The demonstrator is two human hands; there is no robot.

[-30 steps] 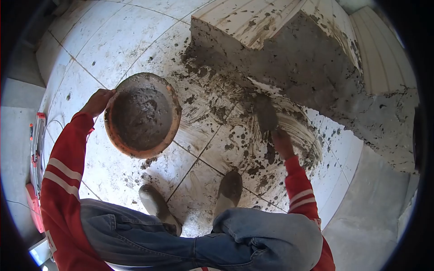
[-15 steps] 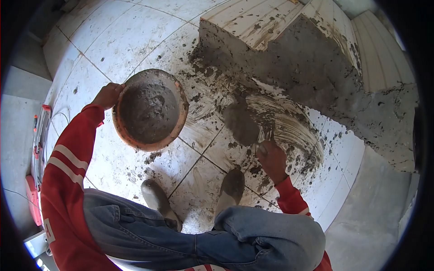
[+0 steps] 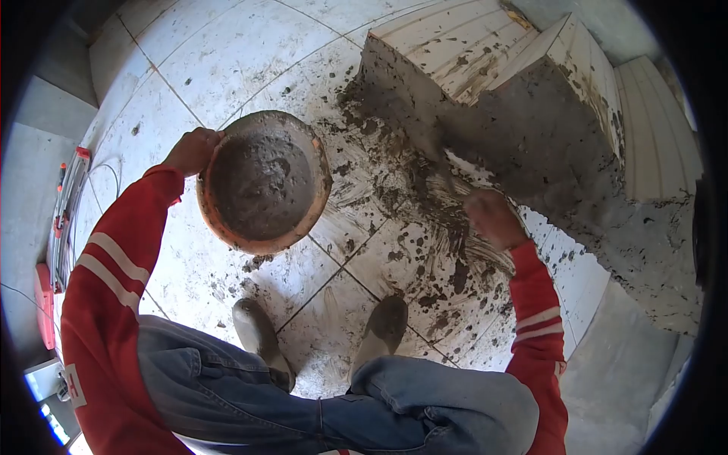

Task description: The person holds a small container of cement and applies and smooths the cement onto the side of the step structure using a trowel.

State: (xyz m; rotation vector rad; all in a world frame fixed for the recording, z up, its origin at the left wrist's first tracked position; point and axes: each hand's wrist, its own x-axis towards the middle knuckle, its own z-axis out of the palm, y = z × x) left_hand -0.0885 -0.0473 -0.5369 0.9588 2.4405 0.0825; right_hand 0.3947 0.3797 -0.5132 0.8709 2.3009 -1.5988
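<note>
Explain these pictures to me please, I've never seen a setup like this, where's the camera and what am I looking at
There's no machine here, just a person using two bare hands. The view comes from a camera worn on the head, looking forward and down, so you also see their knees and boots. The left hand grips the rim of a round basin with grey mix in it. The right hand seems to hold a trowel, hard to make out against the grey. Below is a tiled floor, spattered and smeared with grey; beyond it, a grey coating covers a stepped face.
</note>
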